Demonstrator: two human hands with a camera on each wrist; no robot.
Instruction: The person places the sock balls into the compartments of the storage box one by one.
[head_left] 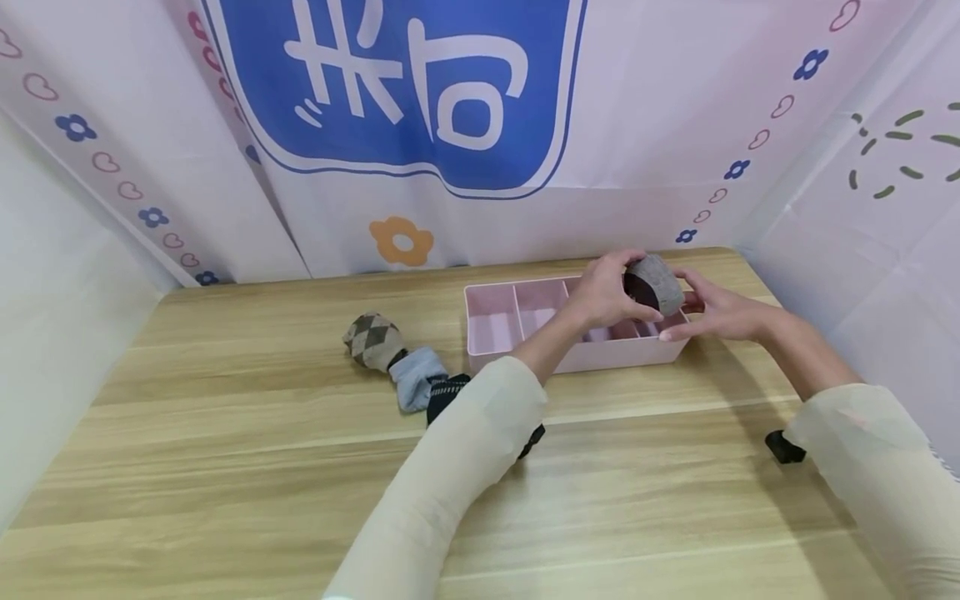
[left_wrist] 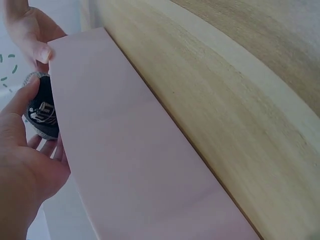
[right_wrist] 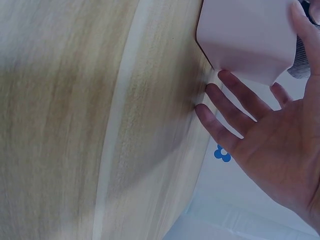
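Left hand (head_left: 602, 293): fingers curled round rolled grey-and-dark sock bundle (head_left: 654, 284), above pink plastic divided box (head_left: 495, 333).
Right hand (head_left: 714, 310): fingers straight, touching box's end.

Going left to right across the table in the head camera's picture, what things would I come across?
Argyle sock roll → light blue sock roll → pink divided box → left hand → grey rolled sock held over the box → right hand.
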